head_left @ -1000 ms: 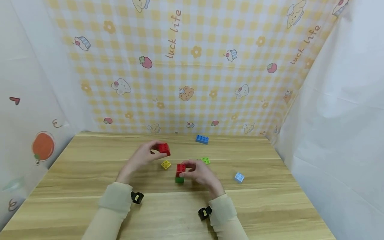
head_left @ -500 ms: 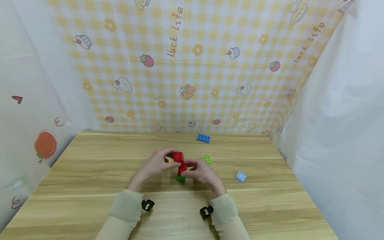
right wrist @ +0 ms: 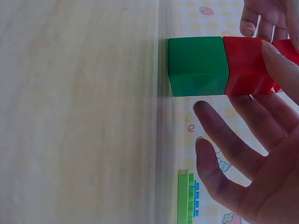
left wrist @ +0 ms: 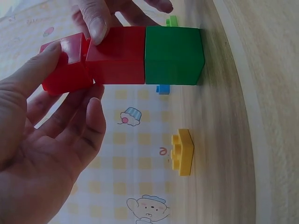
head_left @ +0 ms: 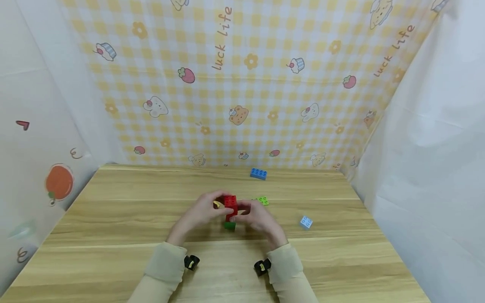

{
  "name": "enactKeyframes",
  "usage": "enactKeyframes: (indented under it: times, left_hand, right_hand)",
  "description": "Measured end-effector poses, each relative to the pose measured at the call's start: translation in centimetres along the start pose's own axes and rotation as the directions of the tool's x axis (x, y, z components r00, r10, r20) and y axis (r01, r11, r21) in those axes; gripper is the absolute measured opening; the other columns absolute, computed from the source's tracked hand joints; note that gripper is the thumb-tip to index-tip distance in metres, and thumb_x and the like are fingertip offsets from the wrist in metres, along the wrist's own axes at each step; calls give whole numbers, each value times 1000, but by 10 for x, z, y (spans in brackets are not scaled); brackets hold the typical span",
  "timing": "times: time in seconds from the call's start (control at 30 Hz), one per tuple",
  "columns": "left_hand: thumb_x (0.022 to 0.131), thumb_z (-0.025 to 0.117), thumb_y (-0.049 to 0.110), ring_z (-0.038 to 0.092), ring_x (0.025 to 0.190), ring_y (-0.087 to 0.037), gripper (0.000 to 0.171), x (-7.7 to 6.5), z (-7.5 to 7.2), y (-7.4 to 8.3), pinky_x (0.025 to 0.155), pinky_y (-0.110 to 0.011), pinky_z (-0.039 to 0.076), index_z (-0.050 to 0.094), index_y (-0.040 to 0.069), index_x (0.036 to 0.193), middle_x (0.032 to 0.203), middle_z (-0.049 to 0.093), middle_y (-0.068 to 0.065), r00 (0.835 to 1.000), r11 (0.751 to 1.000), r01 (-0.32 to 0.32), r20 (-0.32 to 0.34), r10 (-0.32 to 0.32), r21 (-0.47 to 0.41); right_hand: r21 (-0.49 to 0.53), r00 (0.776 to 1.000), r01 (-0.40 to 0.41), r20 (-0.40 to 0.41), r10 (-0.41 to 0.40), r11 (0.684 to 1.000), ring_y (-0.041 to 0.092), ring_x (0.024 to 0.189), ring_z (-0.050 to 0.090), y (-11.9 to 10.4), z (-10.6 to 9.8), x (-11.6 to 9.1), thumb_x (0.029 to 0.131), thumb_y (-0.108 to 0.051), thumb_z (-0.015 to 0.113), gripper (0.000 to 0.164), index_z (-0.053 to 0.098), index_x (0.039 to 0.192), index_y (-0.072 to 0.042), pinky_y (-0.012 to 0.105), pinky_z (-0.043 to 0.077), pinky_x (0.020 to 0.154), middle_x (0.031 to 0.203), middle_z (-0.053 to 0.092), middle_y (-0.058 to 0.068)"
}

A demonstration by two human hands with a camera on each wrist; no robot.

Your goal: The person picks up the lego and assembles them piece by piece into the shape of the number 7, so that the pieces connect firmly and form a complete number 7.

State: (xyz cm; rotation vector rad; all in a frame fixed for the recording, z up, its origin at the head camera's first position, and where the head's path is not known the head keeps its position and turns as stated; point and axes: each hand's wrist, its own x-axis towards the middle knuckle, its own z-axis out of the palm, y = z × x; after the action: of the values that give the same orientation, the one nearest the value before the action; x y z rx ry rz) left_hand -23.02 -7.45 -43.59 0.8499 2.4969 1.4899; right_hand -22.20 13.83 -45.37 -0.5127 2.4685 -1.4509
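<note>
A small tower stands in the middle of the table, with a green block [left wrist: 174, 56] at its foot and a red block [left wrist: 119, 58] on top of that. My left hand [head_left: 202, 211] pinches a second red block [head_left: 230, 200] between thumb and fingers, right at the studs of the lower red one. In the left wrist view this upper block sits slightly tilted against it. From the other side, my right hand [head_left: 259, 218] grips the lower red block, its thumb on the near face and its other fingers behind. Part of a yellow block [left wrist: 184, 152] shows behind my left hand.
A light green block [head_left: 262, 200] lies just beyond my right hand. Farther back, by the patterned cloth, is a blue block [head_left: 258, 174]. A pale blue block [head_left: 306, 222] rests to the right on the wooden table [head_left: 341, 261].
My left hand has carried its red block rightward and down onto the lower red block. The right hand has kept its hold on the tower.
</note>
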Motion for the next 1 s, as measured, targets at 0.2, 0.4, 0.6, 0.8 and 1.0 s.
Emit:
enactKeyframes:
  times: [0.2, 0.4, 0.6, 0.8, 1.0]
  left_hand:
    - [90, 74, 21, 57, 100, -16, 34, 0, 2, -1, 82, -35, 51, 64, 15, 121, 106, 64, 4, 1000, 1000, 0, 7, -1, 12]
    - [89, 74, 21, 57, 100, -17, 32, 1, 5, -3, 81, -35, 52, 65, 16, 120, 106, 63, 4, 1000, 1000, 12, -13, -12, 6]
    - [91, 72, 20, 57, 102, -21, 31, 1, 6, -5, 82, -37, 51, 64, 18, 121, 108, 63, 3, 1000, 999, 29, -11, -29, -33]
    - [90, 73, 24, 57, 99, -23, 30, 1, 5, -4, 79, -37, 50, 65, 18, 118, 104, 63, 2, 999, 997, 44, -8, -44, -63]
    - [89, 74, 22, 60, 94, -16, 30, 2, 3, -3, 79, -35, 52, 66, 14, 116, 100, 65, 3, 999, 998, 32, 9, -32, -55]
  right_hand:
    - [-2, 1000, 16, 4, -16, 1000, 19, 101, 63, 0, 0, 0, 86, -22, 78, 35, 70, 119, -16, 39, 51, 87, 112, 68, -4]
    - [-16, 1000, 16, 4, -16, 1000, 18, 101, 63, -1, 0, 0, 86, -22, 77, 33, 70, 118, -18, 39, 51, 88, 111, 69, -6]
    - [-42, 1000, 20, 2, -20, 999, 18, 98, 64, -1, -1, 0, 86, -22, 77, 31, 70, 117, -16, 38, 51, 87, 110, 69, -4]
    - [-8, 999, 35, 6, -35, 999, 23, 101, 63, -1, -2, 1, 86, -20, 78, 33, 70, 117, -14, 38, 51, 87, 112, 69, -1]
    - [-9, 1000, 5, 25, -5, 1000, 20, 101, 62, -3, -1, 0, 86, -24, 77, 33, 69, 118, -17, 38, 51, 87, 112, 68, -5]
